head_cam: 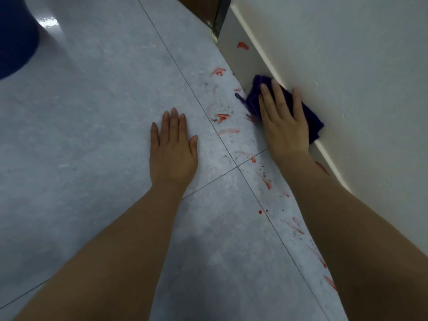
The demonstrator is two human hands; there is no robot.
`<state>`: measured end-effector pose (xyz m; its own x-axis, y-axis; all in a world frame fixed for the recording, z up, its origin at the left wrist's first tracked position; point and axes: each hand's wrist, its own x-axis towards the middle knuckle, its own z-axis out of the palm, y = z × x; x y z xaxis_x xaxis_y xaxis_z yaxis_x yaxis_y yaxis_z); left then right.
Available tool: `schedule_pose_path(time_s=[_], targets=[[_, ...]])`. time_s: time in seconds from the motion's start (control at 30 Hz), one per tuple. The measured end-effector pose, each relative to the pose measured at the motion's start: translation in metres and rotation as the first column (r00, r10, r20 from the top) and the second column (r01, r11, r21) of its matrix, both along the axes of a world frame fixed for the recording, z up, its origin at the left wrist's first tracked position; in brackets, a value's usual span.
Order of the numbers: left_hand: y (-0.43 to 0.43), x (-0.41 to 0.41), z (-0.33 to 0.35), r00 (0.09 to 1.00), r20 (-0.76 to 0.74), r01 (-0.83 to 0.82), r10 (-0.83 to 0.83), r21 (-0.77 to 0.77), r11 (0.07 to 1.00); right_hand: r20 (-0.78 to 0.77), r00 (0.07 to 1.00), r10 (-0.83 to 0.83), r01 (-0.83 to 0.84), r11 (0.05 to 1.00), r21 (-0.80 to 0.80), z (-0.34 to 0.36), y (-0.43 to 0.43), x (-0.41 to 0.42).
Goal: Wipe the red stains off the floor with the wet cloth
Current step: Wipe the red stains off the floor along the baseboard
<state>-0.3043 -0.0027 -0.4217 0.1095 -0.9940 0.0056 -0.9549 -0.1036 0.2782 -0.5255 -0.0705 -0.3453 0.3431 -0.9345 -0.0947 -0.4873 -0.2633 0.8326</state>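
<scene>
Red stains [221, 117] streak the grey tiled floor [104, 112] in a band along the wall, from the far smear [218, 71] down to drops [260, 212] near my arms. One red mark [242, 45] sits on the skirting. My right hand [283, 119] presses flat on a purple cloth [311, 117], which lies against the skirting where floor meets wall. My left hand [172, 147] rests flat on the floor to the left of the stains, fingers spread, holding nothing.
A white wall [347, 66] with a pale skirting board [252, 40] runs along the right. A dark door frame [220, 17] stands at the top. A dark blue object [16, 35] fills the top left corner.
</scene>
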Motion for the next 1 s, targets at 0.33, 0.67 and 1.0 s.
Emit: schedule_pose_path(time_s=[0.33, 0.67, 1.0], targets=[[-0.001, -0.001, -0.001, 1.0, 0.007, -0.006, 0.006, -0.007, 1.0, 0.176, 0.984, -0.009, 0.023, 0.997, -0.074, 0.018, -0.055, 0.04], [-0.001, 0.0, -0.001, 1.0, -0.004, -0.005, 0.005, -0.004, 1.0, 0.08, 0.996, -0.029, 0.032, 0.999, -0.03, 0.009, 0.003, -0.007], [-0.002, 0.0, -0.006, 1.0, 0.009, -0.003, 0.003, 0.001, 1.0, 0.088, 0.996, -0.033, 0.034, 0.999, -0.005, 0.002, -0.056, 0.046]])
